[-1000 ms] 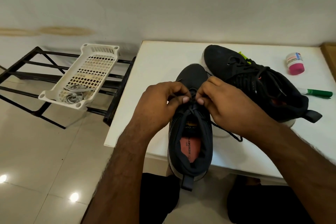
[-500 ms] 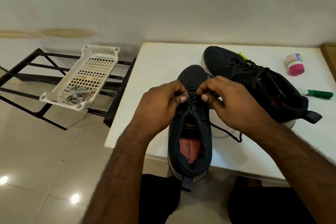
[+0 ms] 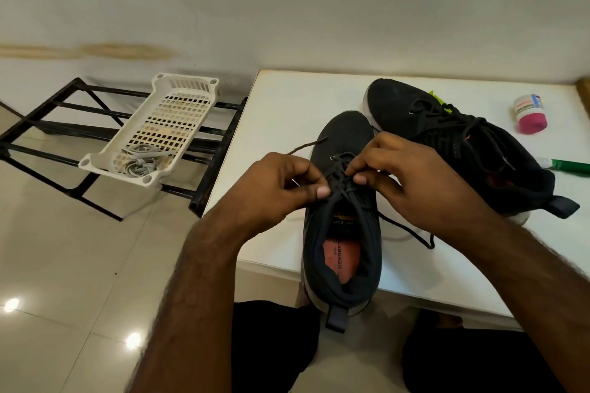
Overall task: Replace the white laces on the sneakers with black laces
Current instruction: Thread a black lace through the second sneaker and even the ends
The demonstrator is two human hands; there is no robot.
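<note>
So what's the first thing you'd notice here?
Two hands, the left hand and right hand, pinching a black lace on the near sneaker at the white table's front edge. A second sneaker sits behind it, and a white basket of pale laces rests on a black rack to the left.

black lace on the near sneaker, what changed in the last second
The left hand has drawn one black lace end out leftward, its tip now visible past the knuckles. The right hand still pinches lace at the near sneaker. Far sneaker, basket unmoved.
</note>
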